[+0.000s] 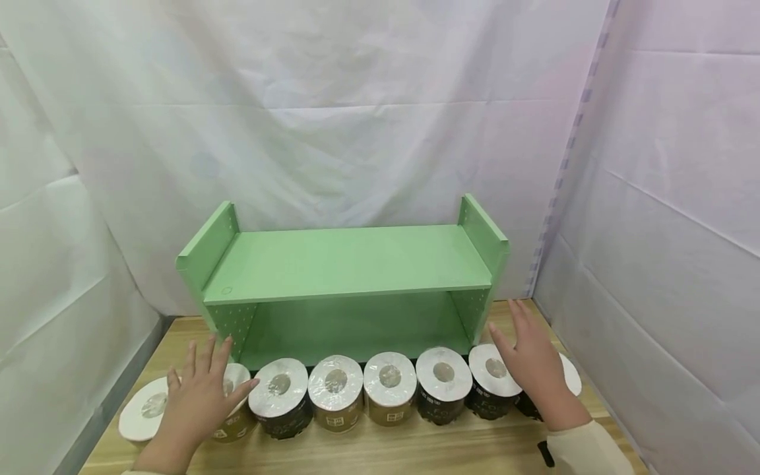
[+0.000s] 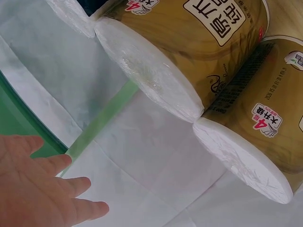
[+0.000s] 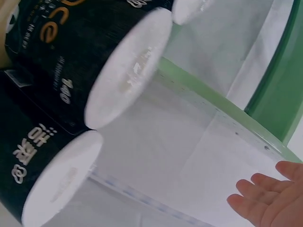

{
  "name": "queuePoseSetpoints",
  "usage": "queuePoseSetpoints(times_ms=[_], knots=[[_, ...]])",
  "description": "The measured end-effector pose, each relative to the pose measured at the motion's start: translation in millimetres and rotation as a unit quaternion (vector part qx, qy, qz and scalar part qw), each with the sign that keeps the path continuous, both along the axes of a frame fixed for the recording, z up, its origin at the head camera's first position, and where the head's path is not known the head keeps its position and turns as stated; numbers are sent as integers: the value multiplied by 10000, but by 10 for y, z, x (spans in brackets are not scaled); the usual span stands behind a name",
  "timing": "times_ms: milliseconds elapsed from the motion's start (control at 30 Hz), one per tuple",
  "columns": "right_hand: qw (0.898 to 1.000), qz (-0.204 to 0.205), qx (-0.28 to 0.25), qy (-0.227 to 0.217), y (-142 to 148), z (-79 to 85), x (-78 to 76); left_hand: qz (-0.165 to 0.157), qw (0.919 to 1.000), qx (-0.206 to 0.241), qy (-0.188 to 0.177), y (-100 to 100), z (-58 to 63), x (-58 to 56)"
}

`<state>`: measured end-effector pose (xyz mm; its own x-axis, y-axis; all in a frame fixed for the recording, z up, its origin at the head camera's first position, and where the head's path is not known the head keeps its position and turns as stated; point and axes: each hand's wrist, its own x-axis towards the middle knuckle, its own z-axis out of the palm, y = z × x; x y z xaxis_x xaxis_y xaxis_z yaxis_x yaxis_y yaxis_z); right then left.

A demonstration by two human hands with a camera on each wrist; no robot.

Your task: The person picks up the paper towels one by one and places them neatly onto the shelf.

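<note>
Several toilet paper rolls stand upright in a row before a green shelf (image 1: 350, 260), white ends up. Some have gold wrappers, like the gold roll (image 1: 335, 412) near the middle; others are dark, like the black roll (image 1: 442, 406) to its right. Over the left end of the row hovers my left hand (image 1: 192, 402), fingers spread, holding nothing and partly hiding a gold roll (image 2: 184, 52). My right hand (image 1: 531, 363) is raised above the right end, fingers extended and holding nothing; it covers part of the rightmost roll (image 1: 571, 376). Both palms appear apart from the rolls in the wrist views.
The wooden table (image 1: 356, 455) carries the shelf and the row. White curtains (image 1: 356, 132) surround the back and sides. A small black object (image 1: 545, 454) shows beside the right sleeve (image 1: 588, 452). The shelf's side panels (image 1: 483, 227) rise above its top board.
</note>
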<state>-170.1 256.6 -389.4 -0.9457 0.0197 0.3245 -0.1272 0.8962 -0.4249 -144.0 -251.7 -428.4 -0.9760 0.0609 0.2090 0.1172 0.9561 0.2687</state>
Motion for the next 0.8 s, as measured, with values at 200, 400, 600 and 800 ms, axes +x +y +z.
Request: queuePoseSetpoints(times_ms=[200,400,600,800], knots=[[9991,59,-279,318,16,118,-31,18,9999,87,-64,3,10,5],[9984,57,-486,271,33,227,-60,41,9998,105,-146,-11,9,17],[9979,157,-579,249,56,355,-73,66,10000,73,-8,-62,-14,29],[9972,264,-605,360,82,491,-89,163,9996,124,205,-144,-24,43]])
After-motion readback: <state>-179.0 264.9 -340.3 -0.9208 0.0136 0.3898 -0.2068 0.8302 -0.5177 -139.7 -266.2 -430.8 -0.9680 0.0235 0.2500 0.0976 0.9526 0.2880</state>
